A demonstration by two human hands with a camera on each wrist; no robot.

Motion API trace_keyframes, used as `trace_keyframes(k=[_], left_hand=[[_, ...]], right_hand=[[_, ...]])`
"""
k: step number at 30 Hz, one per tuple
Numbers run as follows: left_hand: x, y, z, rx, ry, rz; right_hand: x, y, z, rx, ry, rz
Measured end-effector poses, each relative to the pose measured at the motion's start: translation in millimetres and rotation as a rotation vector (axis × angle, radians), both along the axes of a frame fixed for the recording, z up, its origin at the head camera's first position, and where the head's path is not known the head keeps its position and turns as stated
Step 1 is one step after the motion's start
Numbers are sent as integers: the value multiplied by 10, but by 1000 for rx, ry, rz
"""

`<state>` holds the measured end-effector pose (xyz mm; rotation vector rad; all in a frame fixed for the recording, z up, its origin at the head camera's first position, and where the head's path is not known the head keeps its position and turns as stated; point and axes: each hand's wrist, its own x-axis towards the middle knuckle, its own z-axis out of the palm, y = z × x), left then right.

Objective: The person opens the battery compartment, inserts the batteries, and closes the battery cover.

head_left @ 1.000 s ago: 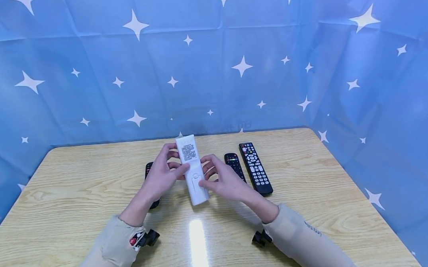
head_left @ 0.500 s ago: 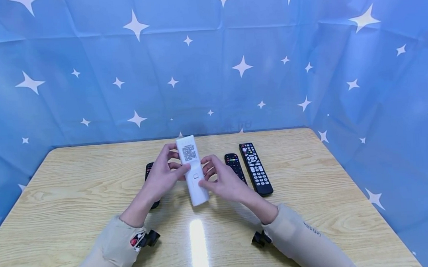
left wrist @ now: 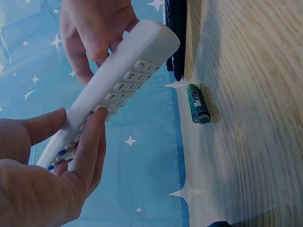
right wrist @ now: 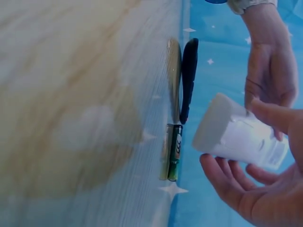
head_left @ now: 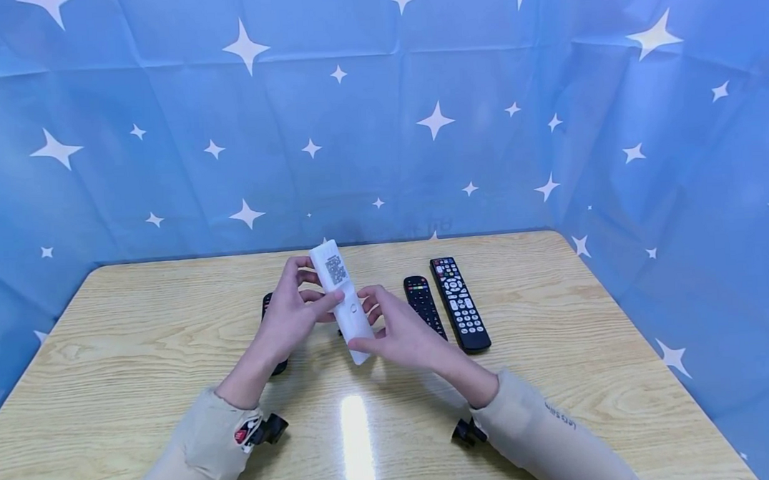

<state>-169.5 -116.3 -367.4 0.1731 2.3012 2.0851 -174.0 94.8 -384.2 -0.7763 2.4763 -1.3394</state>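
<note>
A white remote control [head_left: 347, 320] is held above the table [head_left: 137, 337] near the centre of the frame in the head view, its back face turned upward and its far end tilted toward the upper left. By the left hand [head_left: 288, 319] it is pinched about its middle: the thumb is laid on the back face, and in the left wrist view the fingers are seen pressed against the button side. By the right hand [head_left: 404, 333] it is gripped at the lower end, with the thumb set across the back and the other fingers bent at the right edge; how firmly it is pressed cannot be told. A dark printed patch is shown on the upper part of the back.

In both wrist views a green battery [left wrist: 198, 104] is seen lying on the table, apart from the held remote. Left of centre in the head view, a first black remote [head_left: 278, 368] is largely hidden by the left hand and wrist. Right of centre, a second black remote [head_left: 424, 306] with coloured keys is partly covered by the right wrist, and a longer black remote [head_left: 465, 319] with white keys is laid just beside it. Across the upper frame a star-patterned blue curtain [head_left: 380, 147] is hung
</note>
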Motion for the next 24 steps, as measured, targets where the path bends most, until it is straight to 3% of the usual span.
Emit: trace_keyframes(k=[11, 20, 24], left_hand=[[11, 0, 7, 64, -12, -45], [0, -28, -12, -82, -22, -4], [-12, -29, -8, -73, -38, -10]], right_hand=[[0, 3, -28, -4, -39, -1], [24, 11, -23, -133, -112, 32], [32, 8, -26, -177, -129, 54]])
